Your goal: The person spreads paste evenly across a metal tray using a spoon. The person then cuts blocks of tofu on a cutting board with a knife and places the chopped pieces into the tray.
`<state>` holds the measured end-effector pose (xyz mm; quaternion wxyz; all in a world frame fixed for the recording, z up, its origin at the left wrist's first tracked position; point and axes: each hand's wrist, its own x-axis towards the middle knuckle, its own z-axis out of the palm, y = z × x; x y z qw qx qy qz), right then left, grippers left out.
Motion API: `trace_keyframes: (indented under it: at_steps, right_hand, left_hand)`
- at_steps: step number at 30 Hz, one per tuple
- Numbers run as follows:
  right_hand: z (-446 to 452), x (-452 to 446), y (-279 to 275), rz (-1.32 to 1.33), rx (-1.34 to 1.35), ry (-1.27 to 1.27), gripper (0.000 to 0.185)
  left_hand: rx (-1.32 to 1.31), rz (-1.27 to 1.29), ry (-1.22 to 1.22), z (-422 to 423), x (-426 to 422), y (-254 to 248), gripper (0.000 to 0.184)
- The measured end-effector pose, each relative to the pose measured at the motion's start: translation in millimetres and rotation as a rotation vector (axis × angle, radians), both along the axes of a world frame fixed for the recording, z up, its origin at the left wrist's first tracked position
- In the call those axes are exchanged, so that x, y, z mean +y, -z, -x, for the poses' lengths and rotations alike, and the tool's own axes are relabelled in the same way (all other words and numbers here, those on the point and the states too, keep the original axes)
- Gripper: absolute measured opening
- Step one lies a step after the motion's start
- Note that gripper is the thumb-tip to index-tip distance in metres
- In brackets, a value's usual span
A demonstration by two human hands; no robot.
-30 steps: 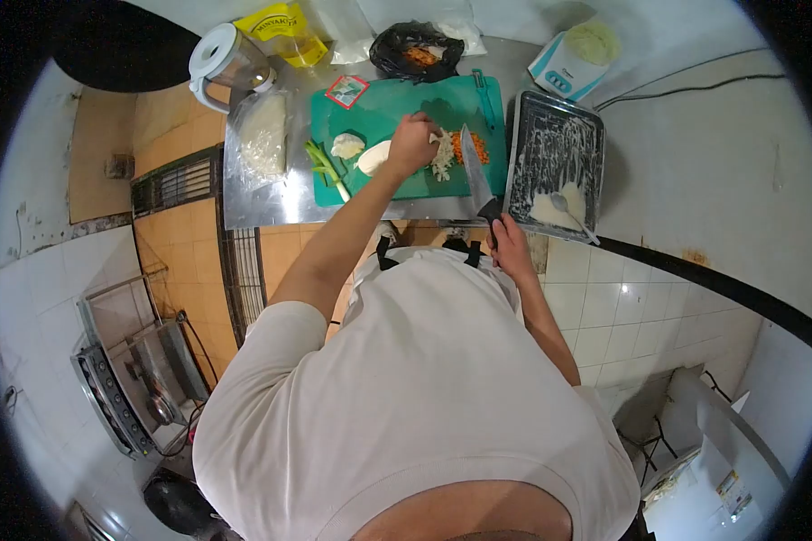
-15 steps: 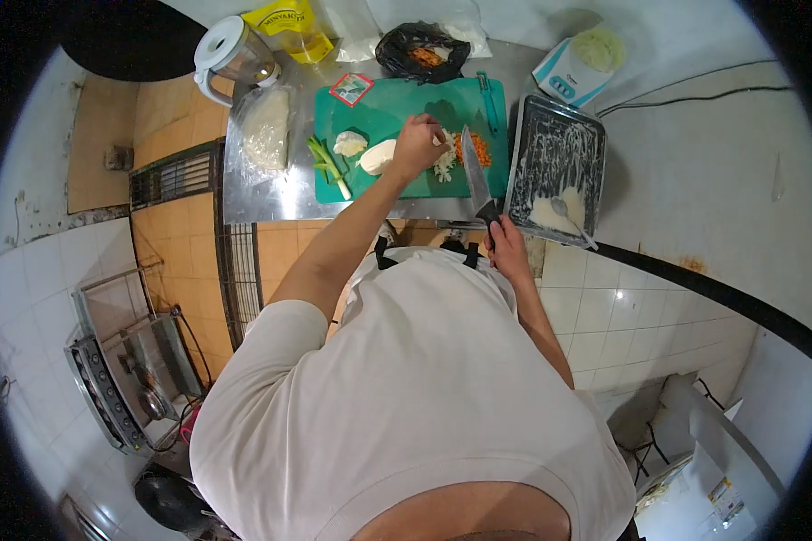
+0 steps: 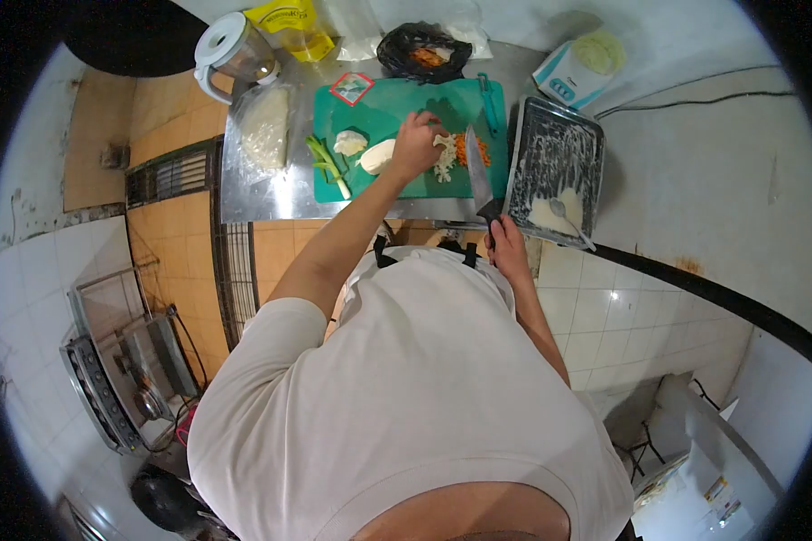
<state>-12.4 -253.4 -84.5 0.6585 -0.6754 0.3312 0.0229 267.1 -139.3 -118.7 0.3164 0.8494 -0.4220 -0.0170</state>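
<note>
In my right hand (image 3: 509, 247) is the black handle of a kitchen knife (image 3: 478, 173), its blade pointing forward over the right part of the green cutting board (image 3: 379, 99). My left hand (image 3: 419, 144) hovers or rests over the board with curled fingers. Its fingertips are at the chopped white pieces (image 3: 445, 164); what they pinch, if anything, is hidden. Diced orange carrot (image 3: 463, 149) lies partly behind the blade. Left of my left hand sit a peeled white piece (image 3: 378, 158), a smaller white lump (image 3: 350, 142) and green onion stalks (image 3: 327, 166).
A teal peeler (image 3: 488, 101) lies at the board's right edge. Beside the board stands a metal tray (image 3: 520, 162) with white residue and a spoon (image 3: 576, 225). Behind are a black plastic bag (image 3: 401, 50), a yellow pouch (image 3: 293, 32) and a blender jug (image 3: 230, 59).
My left hand has shifted very slightly at the white pieces, its fingers still curled. The knife stays in my right hand in nearly the same place.
</note>
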Motion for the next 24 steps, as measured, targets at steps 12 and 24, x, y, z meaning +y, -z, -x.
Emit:
trace_keyframes:
  at_steps: [12, 24]
  right_hand:
    - [-61.1, 37.1, 1.9, 0.561, -0.023, -0.391, 0.041]
    - [-98.3, 83.5, -17.8, 0.794, 0.050, -0.670, 0.069]
  left_hand:
    - [0.201, 0.119, -0.285, 8.2, 116.4, 11.2, 0.050]
    - [0.331, 0.210, -0.364, 9.4, 126.8, 23.1, 0.049]
